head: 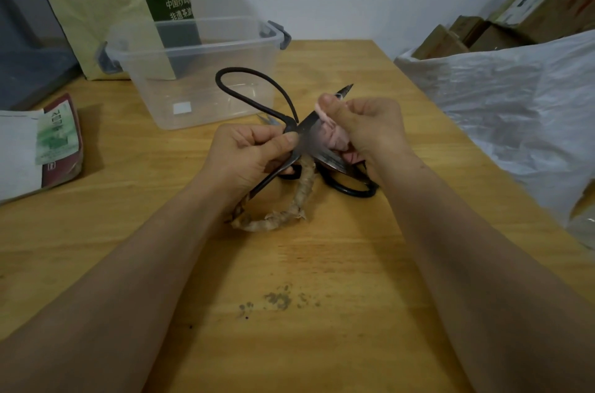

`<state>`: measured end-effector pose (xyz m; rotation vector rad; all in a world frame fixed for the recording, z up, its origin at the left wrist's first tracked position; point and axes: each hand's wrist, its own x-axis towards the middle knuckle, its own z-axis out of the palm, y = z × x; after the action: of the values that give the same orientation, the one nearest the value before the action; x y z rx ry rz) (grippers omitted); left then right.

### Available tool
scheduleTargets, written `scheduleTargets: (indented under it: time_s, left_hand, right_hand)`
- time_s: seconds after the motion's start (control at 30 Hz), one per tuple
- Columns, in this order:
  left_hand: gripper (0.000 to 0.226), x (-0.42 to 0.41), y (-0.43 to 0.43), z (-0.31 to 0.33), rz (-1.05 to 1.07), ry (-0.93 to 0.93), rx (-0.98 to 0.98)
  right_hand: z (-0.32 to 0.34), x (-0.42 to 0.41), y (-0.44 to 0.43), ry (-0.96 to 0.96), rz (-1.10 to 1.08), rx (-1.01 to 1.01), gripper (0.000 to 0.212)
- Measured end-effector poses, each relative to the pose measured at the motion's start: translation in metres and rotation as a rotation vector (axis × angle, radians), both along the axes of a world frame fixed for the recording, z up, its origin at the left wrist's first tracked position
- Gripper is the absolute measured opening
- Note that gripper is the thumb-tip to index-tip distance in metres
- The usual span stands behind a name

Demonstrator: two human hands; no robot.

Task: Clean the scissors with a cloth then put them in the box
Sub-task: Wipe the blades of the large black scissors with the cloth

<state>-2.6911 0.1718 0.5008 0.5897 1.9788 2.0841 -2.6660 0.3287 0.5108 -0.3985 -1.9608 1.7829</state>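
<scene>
Grip: left hand [254, 154] pinches the scissors [306, 123] at the pivot, thumb on top and fingers curled beneath. The right hand [370, 125] is curled round a bunched pink cloth [335, 135] and presses it onto the upper blade, whose tip pokes out past the thumb.
Task thing: the scissors are splayed open between the two grips, just above the bench [322, 263], and are not in the box.
Done: wiping is under way. How much of the metal is already clean cannot be told.
Left: probably the rest of the blades and handles, then closing the pair and laying it in the box.
Box: clear plastic storage box [206, 21], lid off, grey clip latches, just beyond the left grip. No scissors show inside it.
Scissors: dark, forged-looking iron with a dull grey pointed blade. One bare black bow handle [221, 79] rises beyond the left grip. The other is a wrapped handle [302, 189], bound in frayed tan strips, curving below both grips.
Cloth: soft, pale and crumpled.
Unclear: a black loop [351, 191] lies on the bench under the right grip. It may belong to a second pair, but that cannot be told.
Bench: pale, smooth-grained wood, with dark smudges [277, 299] on the person's side of the grips.
</scene>
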Motion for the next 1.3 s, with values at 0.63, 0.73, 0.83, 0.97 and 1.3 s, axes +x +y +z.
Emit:
scheduleTargets:
  time_s: [0.63, 0.73, 0.83, 0.97, 1.3]
  left_hand:
    - [0.013, -0.003, -0.001, -0.001, 0.057, -0.006, -0.067]
    - [0.012, -0.003, -0.003, 0.0, 0.067, -0.031, -0.054]
    - [0.017, 0.0, -0.002, 0.001, 0.023, -0.018, -0.058]
    - [0.015, 0.001, 0.0, 0.0, 0.018, -0.016, -0.062]
    - [0.019, 0.002, -0.001, 0.002, 0.031, -0.047, -0.015]
  right_hand:
    - [-0.002, 0.0, 0.005, 0.002, 0.0, -0.039, 0.028]
    - [0.0, 0.001, -0.001, -0.006, 0.026, -0.043, 0.028]
    - [0.003, -0.003, 0.008, -0.009, -0.095, -0.078, 0.029]
    - [0.004, -0.002, 0.01, 0.011, -0.121, -0.092, 0.036]
    - [0.013, 0.008, 0.0, -0.082, -0.033, -0.041, 0.029]
